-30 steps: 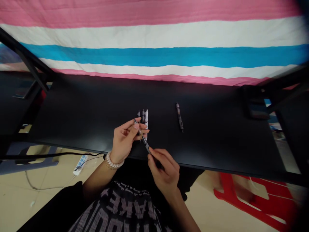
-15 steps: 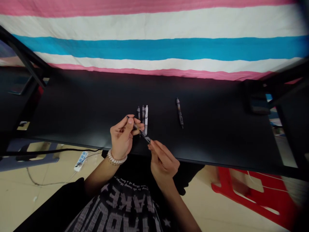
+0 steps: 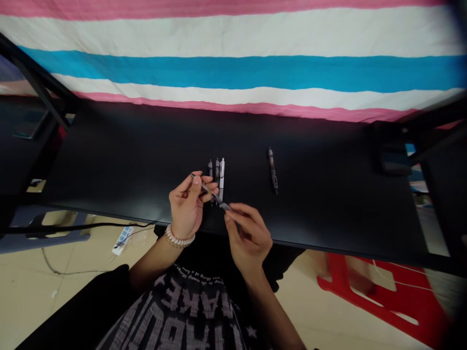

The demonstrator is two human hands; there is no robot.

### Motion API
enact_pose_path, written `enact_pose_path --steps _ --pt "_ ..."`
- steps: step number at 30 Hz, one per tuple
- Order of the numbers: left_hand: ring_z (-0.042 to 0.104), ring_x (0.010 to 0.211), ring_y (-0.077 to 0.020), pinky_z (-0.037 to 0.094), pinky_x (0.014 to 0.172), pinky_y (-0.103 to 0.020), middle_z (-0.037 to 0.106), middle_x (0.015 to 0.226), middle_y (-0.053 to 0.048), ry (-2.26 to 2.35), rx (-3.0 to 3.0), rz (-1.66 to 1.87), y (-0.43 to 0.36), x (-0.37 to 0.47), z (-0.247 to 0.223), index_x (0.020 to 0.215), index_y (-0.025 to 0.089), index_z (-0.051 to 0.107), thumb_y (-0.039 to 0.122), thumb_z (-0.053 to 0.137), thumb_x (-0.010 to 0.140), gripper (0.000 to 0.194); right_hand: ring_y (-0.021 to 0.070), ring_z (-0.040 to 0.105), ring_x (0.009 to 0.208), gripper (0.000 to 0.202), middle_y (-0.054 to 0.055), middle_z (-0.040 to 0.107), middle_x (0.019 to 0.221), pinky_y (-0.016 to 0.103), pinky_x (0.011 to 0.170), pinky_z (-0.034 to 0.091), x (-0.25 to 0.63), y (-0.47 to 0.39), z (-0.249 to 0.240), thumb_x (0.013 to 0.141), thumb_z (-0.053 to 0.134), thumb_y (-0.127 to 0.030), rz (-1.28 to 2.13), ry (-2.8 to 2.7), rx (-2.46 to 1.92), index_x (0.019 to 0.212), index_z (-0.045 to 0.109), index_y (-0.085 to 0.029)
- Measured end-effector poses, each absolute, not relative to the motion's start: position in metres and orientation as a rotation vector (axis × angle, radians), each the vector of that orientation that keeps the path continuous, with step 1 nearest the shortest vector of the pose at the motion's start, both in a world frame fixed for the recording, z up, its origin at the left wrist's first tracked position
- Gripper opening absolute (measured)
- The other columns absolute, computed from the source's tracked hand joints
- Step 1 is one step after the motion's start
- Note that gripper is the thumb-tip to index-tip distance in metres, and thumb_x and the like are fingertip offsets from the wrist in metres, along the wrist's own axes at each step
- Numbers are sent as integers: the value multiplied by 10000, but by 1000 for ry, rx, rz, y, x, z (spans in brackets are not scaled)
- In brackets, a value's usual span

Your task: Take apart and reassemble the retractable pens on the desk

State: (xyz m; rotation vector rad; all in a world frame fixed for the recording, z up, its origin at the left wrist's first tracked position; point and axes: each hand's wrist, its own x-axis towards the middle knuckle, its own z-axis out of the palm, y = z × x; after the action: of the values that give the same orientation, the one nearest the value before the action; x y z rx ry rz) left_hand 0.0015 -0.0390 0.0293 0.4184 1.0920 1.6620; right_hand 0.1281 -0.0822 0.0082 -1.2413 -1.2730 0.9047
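Note:
A dark pen (image 3: pixel 214 195) is held slantwise above the table's near side, between both hands. My left hand (image 3: pixel 187 201), with a pale coiled band on its wrist, pinches the upper left end between thumb and fingers. At the lower right end, my right hand (image 3: pixel 250 236) is closed on the pen with its fingertips. Just beyond my left fingers lie a white pen (image 3: pixel 222 173) and two dark pens (image 3: pixel 217 167) side by side, partly hidden by the hand. Another dark pen (image 3: pixel 273 171) lies alone farther right.
The black table (image 3: pixel 328 194) runs across the view, with a striped cloth (image 3: pixel 233 73) hanging along its far edge. Black metal posts stand at both sides. Below are a red stool (image 3: pixel 383 296) and a power strip (image 3: pixel 123 240) on the floor.
My right fingers have shifted on the lower end of the held pen, and the pen has rolled slightly. My left hand keeps its pinch. The pens on the table stay put.

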Motion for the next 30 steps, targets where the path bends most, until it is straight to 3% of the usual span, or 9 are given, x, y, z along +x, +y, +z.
enact_pose_path --steps 2,4,6,16,20,23,25,27,30 --pt "749 763 -142 650 757 -307 762 869 -23 1088 421 1664 -38 1 30 954 191 725 341 798 815 217 199 762 874 230 71 755 1072 364 764 674 128 -82 8 855 753 -225 925 -1261 -1250 1084 764 -252" --pt "747 763 -141 649 763 -309 762 870 -22 1084 426 1669 -35 -2 30 956 192 728 341 804 809 223 167 766 736 255 41 779 947 310 665 672 129 -83 7 892 718 -223 962 -1236 -1273 1145 742 -254" --pt "748 776 -139 646 777 -307 765 881 -22 1092 419 1702 -31 -6 31 963 192 730 336 806 807 226 154 757 661 190 20 787 857 292 638 666 132 -85 5 909 701 -206 857 -1258 -1300 1084 762 -248" --pt "748 772 -129 649 761 -277 759 874 -18 1043 377 1629 -34 0 32 962 186 728 336 803 813 225 205 790 771 118 24 813 917 339 719 693 128 -82 6 878 729 -165 366 -1451 -1281 938 769 -258" --pt "745 777 -123 647 768 -268 755 871 -12 1031 350 1606 -36 1 27 957 190 726 335 817 798 234 180 773 649 140 14 795 774 304 646 679 126 -82 4 951 647 -255 707 -1423 -1349 1047 746 -232" --pt "746 784 -129 647 771 -279 757 880 -13 1054 349 1621 -37 -1 23 956 196 725 345 816 797 236 186 783 779 349 46 797 925 315 696 671 128 -84 2 927 679 -309 887 -1351 -1328 1262 645 -217" --pt "746 791 -129 645 776 -283 759 884 -13 1070 331 1631 -37 -2 21 959 199 724 344 811 803 229 196 777 843 314 57 792 980 332 761 661 130 -84 2 889 720 -296 776 -1392 -1330 1192 682 -221" --pt "746 793 -131 643 777 -283 759 884 -17 1076 317 1630 -37 -2 20 963 197 724 338 807 806 227 163 755 692 136 22 780 811 287 684 644 132 -84 3 930 661 -277 757 -1480 -1359 1021 744 -219" --pt "745 792 -132 640 775 -285 757 882 -20 1066 306 1637 -38 -2 20 962 192 724 332 810 802 228 148 724 608 159 17 762 759 267 613 620 134 -84 5 938 645 -314 758 -1483 -1425 991 750 -207"
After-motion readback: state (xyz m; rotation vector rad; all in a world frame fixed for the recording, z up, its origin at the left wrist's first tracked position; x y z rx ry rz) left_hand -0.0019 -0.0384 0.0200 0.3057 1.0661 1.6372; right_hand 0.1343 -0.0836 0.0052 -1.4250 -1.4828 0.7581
